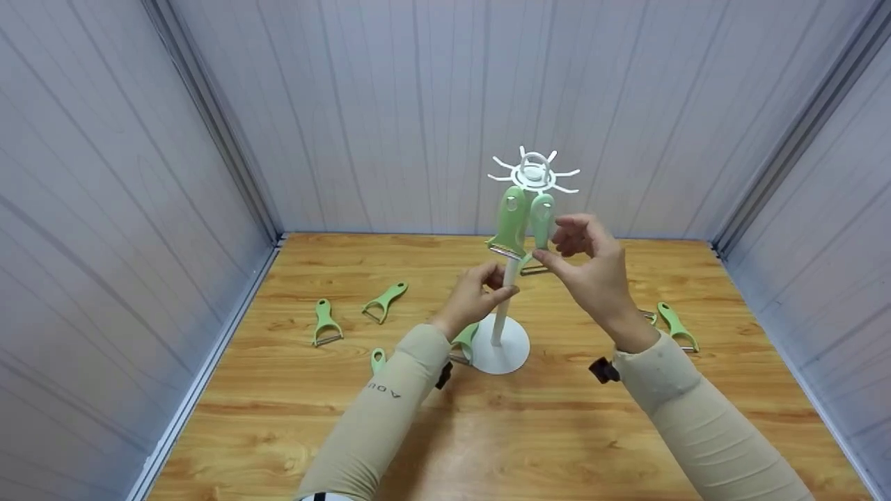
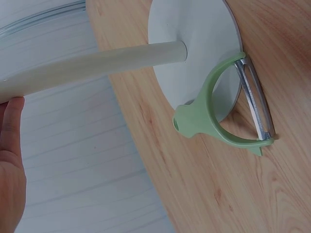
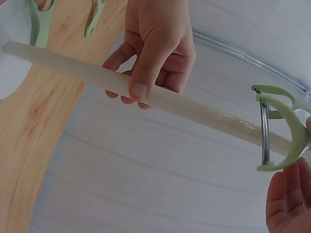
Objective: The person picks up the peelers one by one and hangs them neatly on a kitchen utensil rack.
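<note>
A white stand has an upright pole [image 1: 510,278], a round base [image 1: 505,348] and a ring of hooks [image 1: 534,175] on top. My left hand [image 1: 475,296] grips the pole about midway, thumb on the near side. A green peeler [image 1: 512,219] hangs from a front hook, blade downward. Beside it, a paler green peeler [image 1: 542,217] is upright with its handle hole at a hook; my right hand [image 1: 595,268] pinches its lower handle between thumb and fingers. In the right wrist view, that peeler's metal blade [image 3: 265,131] faces the pole, close to my fingers [image 3: 293,189].
One peeler [image 2: 197,119] lies against the stand's base. More green peelers lie left on the wooden table, including one peeler [image 1: 324,321] and another peeler [image 1: 385,301]. At right lies a peeler [image 1: 674,323], with another partly behind my sleeve. Pale panel walls surround the table.
</note>
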The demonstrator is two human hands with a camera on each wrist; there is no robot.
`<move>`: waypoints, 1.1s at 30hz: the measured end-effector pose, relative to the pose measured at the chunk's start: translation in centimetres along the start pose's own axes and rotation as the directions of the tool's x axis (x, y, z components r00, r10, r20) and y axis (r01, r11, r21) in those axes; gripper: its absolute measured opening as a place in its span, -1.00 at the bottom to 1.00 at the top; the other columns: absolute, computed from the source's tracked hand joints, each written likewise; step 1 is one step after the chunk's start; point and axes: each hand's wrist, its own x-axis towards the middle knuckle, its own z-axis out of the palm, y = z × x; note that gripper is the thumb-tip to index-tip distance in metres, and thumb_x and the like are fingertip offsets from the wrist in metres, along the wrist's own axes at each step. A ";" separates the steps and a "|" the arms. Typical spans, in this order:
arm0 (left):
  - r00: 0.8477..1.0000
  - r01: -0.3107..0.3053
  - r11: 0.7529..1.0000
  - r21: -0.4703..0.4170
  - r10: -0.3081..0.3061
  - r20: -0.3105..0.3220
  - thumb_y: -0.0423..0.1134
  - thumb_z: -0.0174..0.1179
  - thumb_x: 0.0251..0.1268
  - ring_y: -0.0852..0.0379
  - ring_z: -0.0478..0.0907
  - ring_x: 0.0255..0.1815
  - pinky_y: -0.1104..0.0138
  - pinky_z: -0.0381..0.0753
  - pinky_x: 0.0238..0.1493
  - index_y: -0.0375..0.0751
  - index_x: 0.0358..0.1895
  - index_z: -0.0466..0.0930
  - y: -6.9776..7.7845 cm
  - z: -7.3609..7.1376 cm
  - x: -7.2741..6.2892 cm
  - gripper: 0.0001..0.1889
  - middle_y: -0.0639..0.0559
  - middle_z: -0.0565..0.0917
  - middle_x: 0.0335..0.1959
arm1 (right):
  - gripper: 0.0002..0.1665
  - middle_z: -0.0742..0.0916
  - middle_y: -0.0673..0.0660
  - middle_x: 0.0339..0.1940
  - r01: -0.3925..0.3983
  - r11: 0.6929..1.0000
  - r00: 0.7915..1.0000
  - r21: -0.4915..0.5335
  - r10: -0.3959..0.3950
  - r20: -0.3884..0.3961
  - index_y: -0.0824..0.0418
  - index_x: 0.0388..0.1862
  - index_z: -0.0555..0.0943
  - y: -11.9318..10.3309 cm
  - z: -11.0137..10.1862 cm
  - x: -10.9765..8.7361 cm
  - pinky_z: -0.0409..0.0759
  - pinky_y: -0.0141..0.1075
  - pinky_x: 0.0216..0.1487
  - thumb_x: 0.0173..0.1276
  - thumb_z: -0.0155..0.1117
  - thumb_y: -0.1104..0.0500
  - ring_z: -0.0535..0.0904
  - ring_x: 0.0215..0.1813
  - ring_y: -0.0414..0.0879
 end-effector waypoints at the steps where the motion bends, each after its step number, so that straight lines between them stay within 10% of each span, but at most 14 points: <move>1: 1.000 0.001 1.000 -0.002 -0.001 0.001 -0.28 0.39 0.53 0.27 0.63 -0.18 0.30 0.67 -0.05 -0.29 -0.02 0.68 0.0 0.0 0.0 -0.84 -0.14 0.79 -0.16 | -0.47 0.74 0.25 -0.19 -0.001 1.000 1.000 -0.009 0.001 -0.001 0.47 0.14 0.63 0.1 -0.2 -0.1 0.65 -0.47 -0.07 0.23 0.65 0.44 0.65 -0.19 -0.22; 20: 1.000 0.010 1.000 -0.011 -0.010 -0.001 -0.26 0.40 0.53 0.18 0.68 -0.14 0.33 0.69 -0.05 -0.27 -0.02 0.69 0.0 0.0 -0.1 -0.84 -0.14 0.80 -0.16 | -0.50 0.71 -0.11 -0.15 -0.075 0.989 0.995 -0.126 0.066 -0.072 0.45 0.13 0.68 2.7 -4.4 -0.9 0.60 -0.52 -0.04 0.24 0.66 0.42 0.63 -0.11 -0.31; 33: 1.000 0.005 1.000 -0.004 -0.005 -0.003 -0.25 0.40 0.53 0.23 0.65 -0.17 0.37 0.67 -0.07 -0.29 -0.02 0.68 -0.1 0.0 -0.1 -0.82 -0.15 0.81 -0.15 | -0.48 0.75 0.12 -0.14 -0.106 0.968 0.993 -0.227 0.092 -0.073 0.41 0.19 0.69 5.6 -6.6 -1.9 0.57 -0.57 -0.06 0.28 0.66 0.36 0.58 -0.14 -0.45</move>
